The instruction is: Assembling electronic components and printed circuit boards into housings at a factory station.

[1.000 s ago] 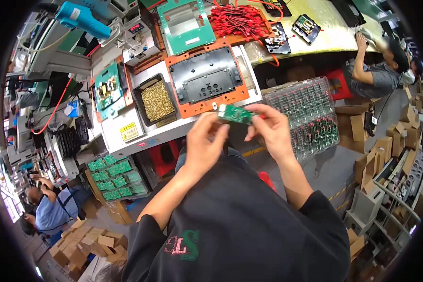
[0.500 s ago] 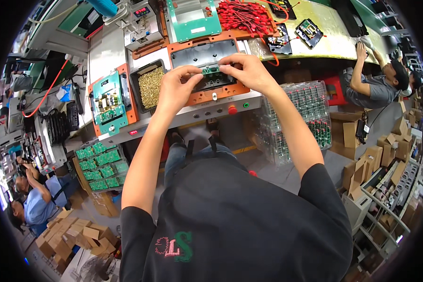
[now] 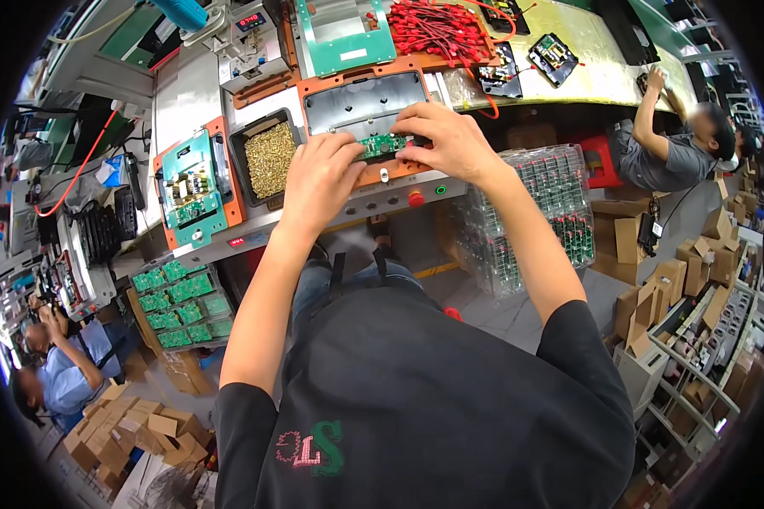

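Note:
A narrow green circuit board [image 3: 379, 145] is held between my two hands, over a black plastic housing [image 3: 348, 107] seated in an orange fixture [image 3: 369, 176]. My left hand [image 3: 324, 174] has its fingers closed at the board's left end. At the other end, the bent fingers and thumb of my right hand [image 3: 452, 146] pinch the board. Fingers cover both ends of it, and whether it touches the housing cannot be made out. Just left of my left hand stands a black bin [image 3: 240, 153] of small brass-coloured screws [image 3: 271, 159].
Farther left lies another orange fixture with a green plate [image 3: 221, 222] and a circuit board. Red-tipped leads [image 3: 437, 32] are heaped behind. Clear trays of boards [image 3: 539, 220] stack at right, green boards [image 3: 182, 305] at lower left. A co-worker [image 3: 688, 144] sits far right.
The circuit board has come slightly nearer to me and shows more of its face. Both hands have moved with it, the left one lower and turned more palm-down.

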Tool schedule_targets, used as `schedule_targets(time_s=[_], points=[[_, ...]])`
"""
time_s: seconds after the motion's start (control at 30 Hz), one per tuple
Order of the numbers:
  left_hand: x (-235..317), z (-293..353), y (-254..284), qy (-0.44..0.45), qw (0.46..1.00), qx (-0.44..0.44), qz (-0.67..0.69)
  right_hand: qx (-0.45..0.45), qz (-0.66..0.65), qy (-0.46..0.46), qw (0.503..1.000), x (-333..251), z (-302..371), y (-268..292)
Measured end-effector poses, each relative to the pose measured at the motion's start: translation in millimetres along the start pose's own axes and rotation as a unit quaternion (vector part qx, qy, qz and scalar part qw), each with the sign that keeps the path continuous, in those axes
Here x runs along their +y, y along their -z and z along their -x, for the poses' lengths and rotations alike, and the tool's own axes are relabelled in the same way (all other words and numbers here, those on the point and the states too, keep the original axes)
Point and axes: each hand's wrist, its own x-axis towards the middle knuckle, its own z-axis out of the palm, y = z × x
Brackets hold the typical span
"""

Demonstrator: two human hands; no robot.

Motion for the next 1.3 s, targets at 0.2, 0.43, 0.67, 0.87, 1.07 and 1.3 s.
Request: schedule_targets(time_s=[0.2, 0.43, 0.67, 0.87, 1.07, 1.3], points=[[2.8, -1.3, 18.2, 0.088, 0.987, 0.110, 0.077, 0.200, -0.174, -0.101, 0.959, 37.6, -96.8, 16.0], [2.8, -42.0, 42.8, 0.365, 0.709, 0.041, 0.602, 0.199, -0.520, -0.155, 0.816, 27.7, -144.1, 6.8], [8.1, 6.9, 25.5, 0.424, 0.793, -0.124, 0.419, 0.125, -0.194, -0.045, 0.972, -27.6, 16.4, -16.5], [33.5, 25.1, 6.0, 0.163, 0.984, 0.073, -0.014, 0.102, 0.013, 0.013, 0.995, -8.3, 45.0, -41.3], [42.3, 15.6, -37.1, 0.022, 0.998, 0.049, 0.017, 0.097, 0.046, -0.002, 0.994, -2.5, 47.7, -50.9], [7.4, 18.3, -7.3, -0.090, 0.993, -0.003, 0.075, 0.232, -0.086, -0.081, 0.965, -72.0, 35.6, -38.4]])
